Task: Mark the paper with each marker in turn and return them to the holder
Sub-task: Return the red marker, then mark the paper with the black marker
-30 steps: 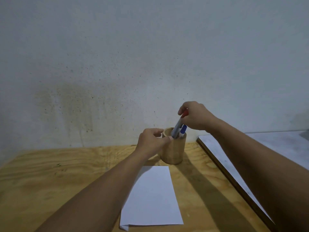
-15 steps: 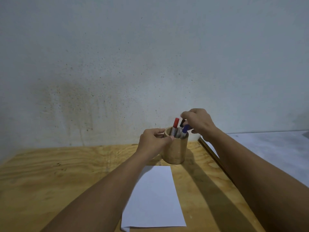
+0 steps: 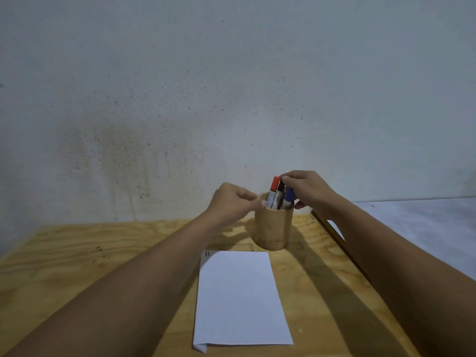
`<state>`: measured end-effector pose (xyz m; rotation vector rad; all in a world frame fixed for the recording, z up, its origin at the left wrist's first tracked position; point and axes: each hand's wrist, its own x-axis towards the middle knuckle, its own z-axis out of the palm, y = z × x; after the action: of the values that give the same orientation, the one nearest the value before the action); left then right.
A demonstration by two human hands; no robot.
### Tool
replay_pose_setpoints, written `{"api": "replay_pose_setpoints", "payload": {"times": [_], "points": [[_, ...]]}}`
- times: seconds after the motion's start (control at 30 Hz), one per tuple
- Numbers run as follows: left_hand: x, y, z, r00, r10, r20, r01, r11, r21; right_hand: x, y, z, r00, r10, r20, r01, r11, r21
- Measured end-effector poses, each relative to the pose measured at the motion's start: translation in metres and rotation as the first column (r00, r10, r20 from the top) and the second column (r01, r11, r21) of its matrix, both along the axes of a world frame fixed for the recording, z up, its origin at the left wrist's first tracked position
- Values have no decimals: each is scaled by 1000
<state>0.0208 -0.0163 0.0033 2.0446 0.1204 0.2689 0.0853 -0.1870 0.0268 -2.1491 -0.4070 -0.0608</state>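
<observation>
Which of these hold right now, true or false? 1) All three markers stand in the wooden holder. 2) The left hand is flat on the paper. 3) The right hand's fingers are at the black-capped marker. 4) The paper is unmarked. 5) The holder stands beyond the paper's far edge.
1) True: the red-capped marker, black-capped marker and blue-capped marker all stand in the wooden holder.
2) False: the left hand is at the holder's rim, off the paper.
3) True: the right hand has fingertips at the black cap; a firm grip cannot be confirmed.
4) False: small dark strokes show at the paper's far left corner.
5) True: it stands on the wooden table just past the paper.
</observation>
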Motion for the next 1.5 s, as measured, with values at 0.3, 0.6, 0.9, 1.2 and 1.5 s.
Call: {"api": "replay_pose_setpoints", "payload": {"times": [0.3,0.6,0.9,1.2,1.5], "points": [[-1,3,-1,999,-51,-8,50,997,-50,2,-2,1,997,21,-71,-13,994,109],[0,8,-7,998,-40,53,39,999,19,6,0,4,990,43,-131,-33,996,80],[1,30,-6,987,-161,22,159,983,88,-1,0,0,995,95,-30,-95,995,-27],[5,35,-6,979,-201,32,201,980,12,-14,-11,-3,990,136,30,-135,990,-43],[9,33,-9,981,-178,78,173,983,63,-2,22,3,999,-38,-36,36,998,-54]]}}
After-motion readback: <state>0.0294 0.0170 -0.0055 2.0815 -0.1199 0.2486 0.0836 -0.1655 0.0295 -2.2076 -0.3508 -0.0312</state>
